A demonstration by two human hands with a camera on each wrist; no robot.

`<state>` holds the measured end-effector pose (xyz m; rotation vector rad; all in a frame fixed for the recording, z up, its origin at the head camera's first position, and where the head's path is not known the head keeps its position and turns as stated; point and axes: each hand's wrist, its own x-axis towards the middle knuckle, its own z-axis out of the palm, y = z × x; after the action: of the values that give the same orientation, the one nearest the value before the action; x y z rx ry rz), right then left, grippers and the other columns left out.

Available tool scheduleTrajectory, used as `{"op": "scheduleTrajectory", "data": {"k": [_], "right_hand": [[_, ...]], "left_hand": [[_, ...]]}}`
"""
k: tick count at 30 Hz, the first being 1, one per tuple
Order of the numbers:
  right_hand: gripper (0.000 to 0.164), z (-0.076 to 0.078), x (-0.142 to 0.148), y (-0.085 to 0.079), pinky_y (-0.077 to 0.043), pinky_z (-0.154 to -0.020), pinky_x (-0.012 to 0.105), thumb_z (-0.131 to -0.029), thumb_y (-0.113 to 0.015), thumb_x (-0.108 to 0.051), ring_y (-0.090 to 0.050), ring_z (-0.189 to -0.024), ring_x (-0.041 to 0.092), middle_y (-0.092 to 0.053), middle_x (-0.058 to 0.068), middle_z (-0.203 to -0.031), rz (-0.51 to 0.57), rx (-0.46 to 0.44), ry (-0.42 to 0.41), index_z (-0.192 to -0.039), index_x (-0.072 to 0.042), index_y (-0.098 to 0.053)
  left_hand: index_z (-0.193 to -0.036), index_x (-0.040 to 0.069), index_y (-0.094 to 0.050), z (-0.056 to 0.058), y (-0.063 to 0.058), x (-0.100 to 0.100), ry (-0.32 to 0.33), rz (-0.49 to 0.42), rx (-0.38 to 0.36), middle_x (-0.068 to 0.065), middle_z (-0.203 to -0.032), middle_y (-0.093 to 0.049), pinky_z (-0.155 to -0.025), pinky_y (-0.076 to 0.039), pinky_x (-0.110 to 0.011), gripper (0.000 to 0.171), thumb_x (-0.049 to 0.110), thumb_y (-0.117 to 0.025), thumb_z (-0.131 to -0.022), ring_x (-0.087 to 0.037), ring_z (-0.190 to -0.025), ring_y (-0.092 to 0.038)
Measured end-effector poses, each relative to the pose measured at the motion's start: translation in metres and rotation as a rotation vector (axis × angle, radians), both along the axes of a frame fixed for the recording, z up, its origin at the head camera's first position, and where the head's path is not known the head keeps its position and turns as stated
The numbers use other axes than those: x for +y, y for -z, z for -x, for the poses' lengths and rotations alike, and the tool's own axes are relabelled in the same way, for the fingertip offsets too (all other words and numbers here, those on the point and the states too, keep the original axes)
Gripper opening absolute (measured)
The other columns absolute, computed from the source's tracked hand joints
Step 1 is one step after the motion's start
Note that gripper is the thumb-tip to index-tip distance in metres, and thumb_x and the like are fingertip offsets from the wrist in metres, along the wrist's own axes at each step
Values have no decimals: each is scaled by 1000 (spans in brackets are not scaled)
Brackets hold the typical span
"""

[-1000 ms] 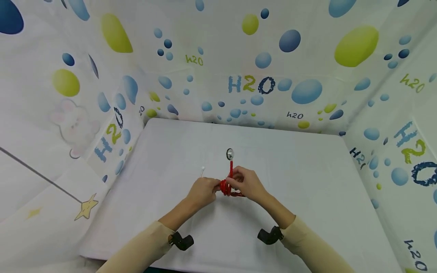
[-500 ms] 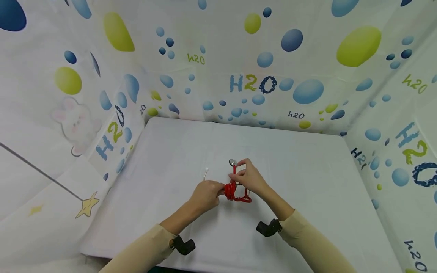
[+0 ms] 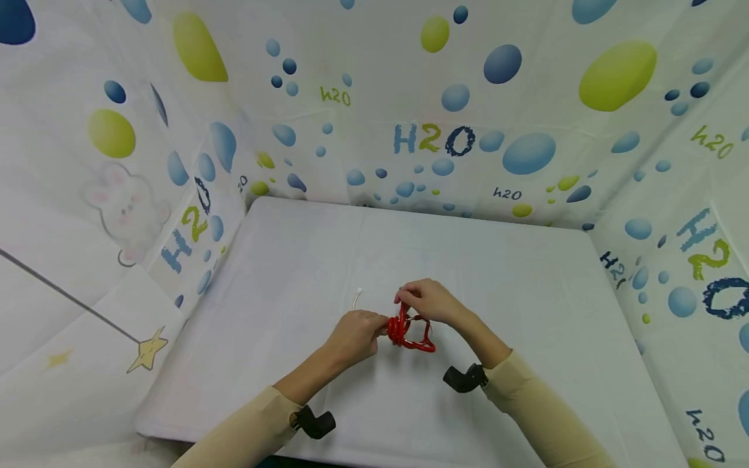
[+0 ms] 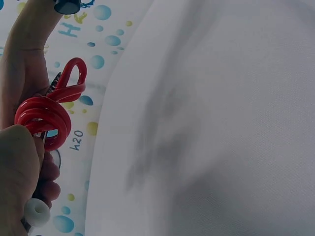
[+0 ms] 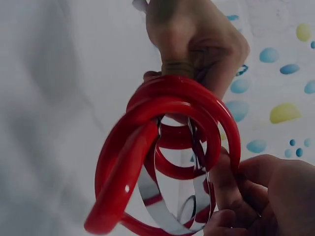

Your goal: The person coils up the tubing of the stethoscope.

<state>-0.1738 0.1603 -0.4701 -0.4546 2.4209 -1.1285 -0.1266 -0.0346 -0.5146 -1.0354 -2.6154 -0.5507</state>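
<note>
A stethoscope's red tubing [image 3: 398, 330] is wound in a bundle around its shiny metal ear tubes, above the white table. My left hand [image 3: 354, 335] grips the ear-tube end at the left of the coils. Beyond that hand sticks out one white ear tip [image 3: 359, 291], which the left wrist view also shows close up. My right hand [image 3: 433, 301] pinches the free stretch of tubing at the far side of the bundle. A curved metal strip [image 5: 157, 194] shows inside the red loops [image 5: 177, 93] in the right wrist view. The chest piece is mostly hidden by my right hand.
The white-covered table [image 3: 281, 260] reaches out around both hands. Behind it and at the sides hang white sheets [image 3: 374, 110] printed with blue and green spots. The table's front edge [image 3: 222, 448] lies near the forearms.
My right hand slid along the tubing toward the chest piece, which it now covers. The tubing is drawn closer to the coils. The bundle and left hand shifted slightly right and nearer me.
</note>
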Motion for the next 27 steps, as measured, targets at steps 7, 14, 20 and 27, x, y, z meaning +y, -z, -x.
{"op": "scheduleTrajectory", "data": {"k": [7, 14, 20, 27], "right_hand": [[21, 6, 11, 3, -52, -67, 31, -90, -45, -13, -62, -73, 14, -65, 0, -82, 46, -68, -97, -97, -11, -65], [16, 11, 21, 0, -50, -70, 31, -87, -57, -17, -58, -79, 16, -65, 1, -90, 34, -74, -200, -100, -16, -66], [12, 12, 22, 1, -43, -65, 28, -77, -70, -25, -50, -80, 13, -57, -6, -85, -127, 90, -144, -88, -26, -72], [15, 8, 20, 10, -48, -67, 23, -80, -66, -15, -57, -80, 7, -66, -8, -89, -85, 194, -151, -94, -18, -71]], "left_hand": [[-83, 14, -67, 3, -5, -4, 4, -50, 5, 6, -75, -69, -63, -50, -18, 12, 5, -63, -76, -5, -66, -63], [-86, 13, -69, 2, -4, -7, 23, -58, -14, 6, -77, -70, -65, -50, -17, 10, 9, -64, -78, -4, -67, -63], [-88, 14, -70, 1, -5, -8, 13, -62, -15, 7, -78, -70, -66, -50, -19, 12, 10, -66, -78, -5, -68, -63], [-87, 13, -69, 4, -11, -12, -6, -106, -39, 7, -78, -70, -63, -50, -17, 13, 6, -64, -78, -3, -70, -64]]}}
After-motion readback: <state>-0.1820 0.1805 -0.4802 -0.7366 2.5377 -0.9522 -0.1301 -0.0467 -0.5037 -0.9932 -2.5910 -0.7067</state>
